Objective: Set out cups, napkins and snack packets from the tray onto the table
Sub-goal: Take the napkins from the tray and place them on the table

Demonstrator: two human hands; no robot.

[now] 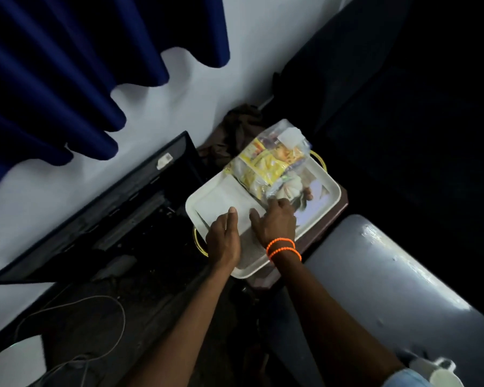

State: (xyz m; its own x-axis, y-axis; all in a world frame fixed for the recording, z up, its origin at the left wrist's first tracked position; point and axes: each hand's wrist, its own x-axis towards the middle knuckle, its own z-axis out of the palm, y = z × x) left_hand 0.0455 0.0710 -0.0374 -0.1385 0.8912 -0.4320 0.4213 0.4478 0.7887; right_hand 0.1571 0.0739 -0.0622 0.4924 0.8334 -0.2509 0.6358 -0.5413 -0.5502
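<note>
A white tray (331, 191) with yellow loop handles sits on a small dark stand. On its left half lies a flat stack of white napkins (221, 199). A clear bag of yellow snack packets (266, 166) lies across its far part. My left hand (224, 236) rests with straight fingers on the near edge of the napkins. My right hand (274, 219), with orange bead bracelets on the wrist, lies on the napkins beside the bag, its fingertips at the bag's lower edge. I see no cups on the tray.
A dark flat screen (95, 208) leans against the white wall at left, under a blue curtain (67, 65). A brown cloth (241, 124) lies behind the tray. A grey table surface (389, 275) lies at right, with a white mug (442, 375) at the bottom right. White cable (95, 300) loops on the floor.
</note>
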